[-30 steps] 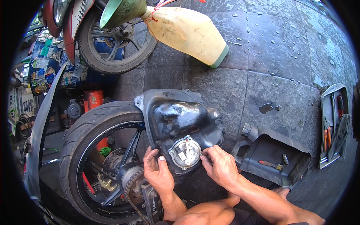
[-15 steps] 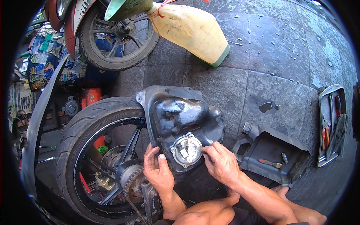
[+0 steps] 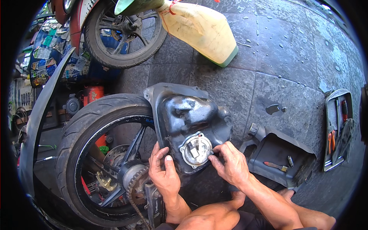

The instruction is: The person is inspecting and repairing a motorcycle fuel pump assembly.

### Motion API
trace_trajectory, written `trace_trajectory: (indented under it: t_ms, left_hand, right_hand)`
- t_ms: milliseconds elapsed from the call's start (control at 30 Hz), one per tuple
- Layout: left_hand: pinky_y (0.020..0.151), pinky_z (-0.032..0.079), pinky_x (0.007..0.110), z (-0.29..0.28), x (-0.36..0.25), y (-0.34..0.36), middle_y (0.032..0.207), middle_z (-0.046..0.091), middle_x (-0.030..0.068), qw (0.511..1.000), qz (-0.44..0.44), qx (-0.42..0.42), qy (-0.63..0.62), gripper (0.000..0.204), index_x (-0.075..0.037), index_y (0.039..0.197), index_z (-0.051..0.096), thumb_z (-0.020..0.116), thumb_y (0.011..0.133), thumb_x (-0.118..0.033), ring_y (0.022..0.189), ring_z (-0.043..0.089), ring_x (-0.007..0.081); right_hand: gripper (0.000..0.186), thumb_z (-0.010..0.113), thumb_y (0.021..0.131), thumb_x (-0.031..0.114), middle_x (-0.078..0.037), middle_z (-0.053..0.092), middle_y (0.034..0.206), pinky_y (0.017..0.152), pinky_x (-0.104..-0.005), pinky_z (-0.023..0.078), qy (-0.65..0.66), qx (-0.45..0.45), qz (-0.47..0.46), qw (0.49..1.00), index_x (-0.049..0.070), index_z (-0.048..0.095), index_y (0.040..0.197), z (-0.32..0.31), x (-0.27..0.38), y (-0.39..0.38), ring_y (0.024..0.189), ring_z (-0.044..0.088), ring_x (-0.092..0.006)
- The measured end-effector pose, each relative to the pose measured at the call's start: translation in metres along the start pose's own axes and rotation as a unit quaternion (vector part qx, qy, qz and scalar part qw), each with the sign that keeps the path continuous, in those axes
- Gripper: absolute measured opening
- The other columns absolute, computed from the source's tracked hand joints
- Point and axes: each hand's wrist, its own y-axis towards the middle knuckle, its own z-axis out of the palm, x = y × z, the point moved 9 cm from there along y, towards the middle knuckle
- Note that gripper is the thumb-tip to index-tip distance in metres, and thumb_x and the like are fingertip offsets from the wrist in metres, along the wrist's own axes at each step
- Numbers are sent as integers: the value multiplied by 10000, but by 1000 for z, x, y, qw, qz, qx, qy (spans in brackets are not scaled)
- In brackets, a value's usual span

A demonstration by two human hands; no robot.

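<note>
Head view: holding the left hand (image 3: pixel 165 178) half-curled, thumb apart from fingers, at the lower left edge of the black tank (image 3: pixel 188 111). Placing the right hand (image 3: pixel 232 165), thumb and fingertips close together, at the right rim of the round metal plate (image 3: pixel 203 147), impossible to tell whether clamped on anything. Seeing the tank lying between the wheel (image 3: pixel 69 145) and the cut-open black container (image 3: pixel 280 145).

Your dk tile flr (image 3: pixel 226 90) has water drops (image 3: pixel 273 109); at your R, 1 cut can (image 3: pixel 280 150) & 1 tool tray (image 3: pixel 332 115).
</note>
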Motion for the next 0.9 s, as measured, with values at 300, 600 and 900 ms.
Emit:
trace_trajectory:
  t_ms: [300,600,900]
  left_hand:
    - [1059,509,405,1,-14,1,1446,623,236,998,28,42,35,244,33,1130,739,640,908,11,1257,651,326]
    - [1066,502,442,4,-23,0,1445,622,239,995,51,56,58,274,23,1153,741,654,897,-19,1265,635,376]
    - [1077,496,410,8,-29,-1,1458,617,227,995,54,73,52,255,41,1168,721,654,927,-8,1279,638,309]
  right_hand:
    - [188,778,895,91,-133,641,921,697,-441,554,10,-2,56,998,33,649,1018,-9,-1,0,829,686,-359]
    - [169,765,899,67,-128,642,906,679,-434,554,-24,-12,-28,999,40,666,1034,-12,6,0,789,689,-348]
    - [203,749,884,35,-127,642,909,684,-408,557,-42,-12,-45,998,35,665,1069,-15,3,-1,774,683,-312]
